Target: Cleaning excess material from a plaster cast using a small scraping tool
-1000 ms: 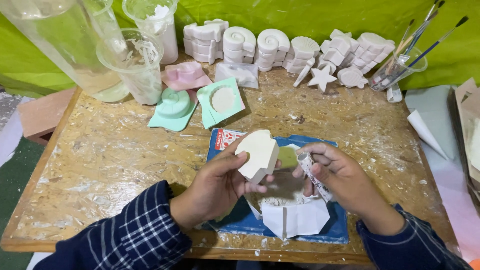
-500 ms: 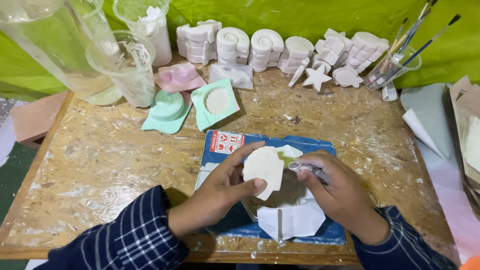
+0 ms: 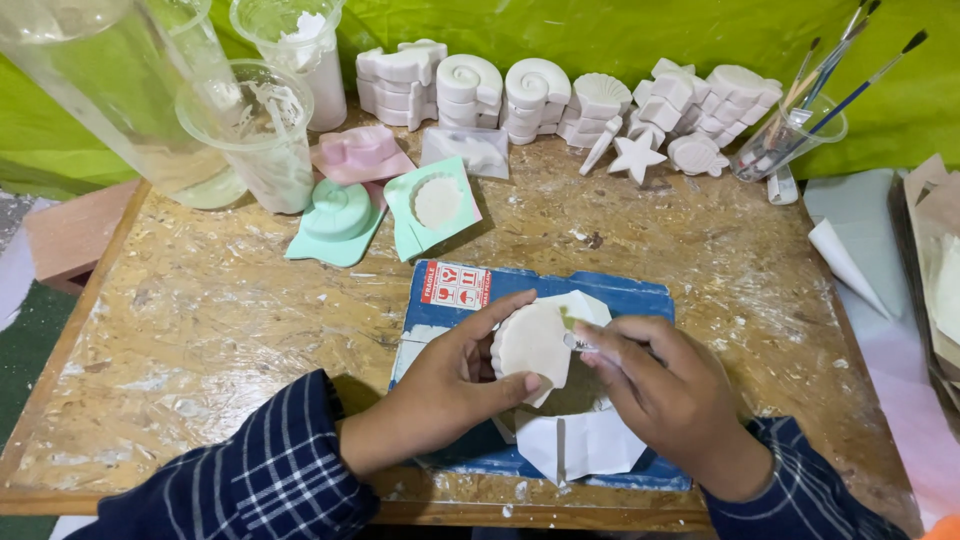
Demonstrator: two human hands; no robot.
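My left hand (image 3: 450, 385) holds a white plaster shell cast (image 3: 532, 342) upright by its edges, above a blue cardboard sheet (image 3: 455, 290) on the wooden table (image 3: 200, 330). My right hand (image 3: 665, 385) grips a thin metal tool (image 3: 578, 343) whose tip touches the cast's right edge. White paper pieces (image 3: 580, 445) lie on the cardboard under the hands.
Rows of white plaster shell and star casts (image 3: 560, 95) line the back edge. Green (image 3: 338, 218) and pink (image 3: 360, 152) moulds sit left of centre, beside clear plastic cups (image 3: 250, 130). A cup of paintbrushes (image 3: 785, 135) stands at the back right. Paper sheets (image 3: 940, 260) lie at right.
The left hand has turned the cast and lowered it toward the cardboard. The right hand has closed in, bringing the tool against the cast's edge.
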